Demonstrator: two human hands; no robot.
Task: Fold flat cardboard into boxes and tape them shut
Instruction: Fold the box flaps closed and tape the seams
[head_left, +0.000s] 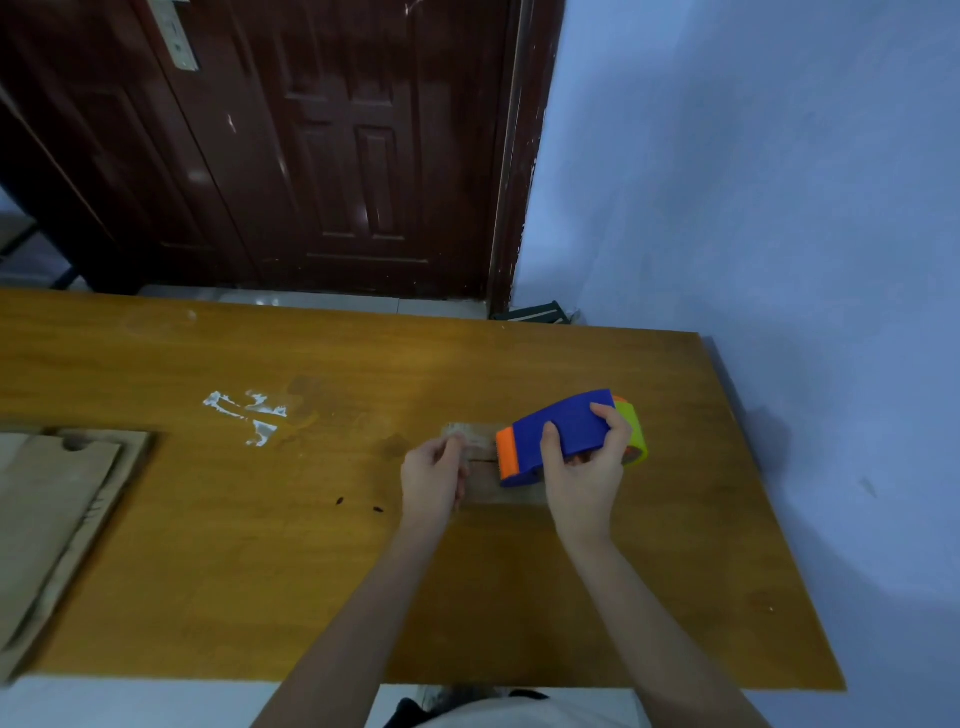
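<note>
Lying btwn hands (511, 470): box (501, 493)

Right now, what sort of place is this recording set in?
Probably a plain room used as a makeshift packing spot: a wooden table against a painted wall, a dark door, and flat cardboard.

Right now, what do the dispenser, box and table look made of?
Dispenser: looks like matte plastic, solid blue body with orange front. Box: dull brown cardboard, small and partly hidden by both hands. Table: wood or wood-look laminate, since it shows yellowish grain with a slight sheen.
</note>
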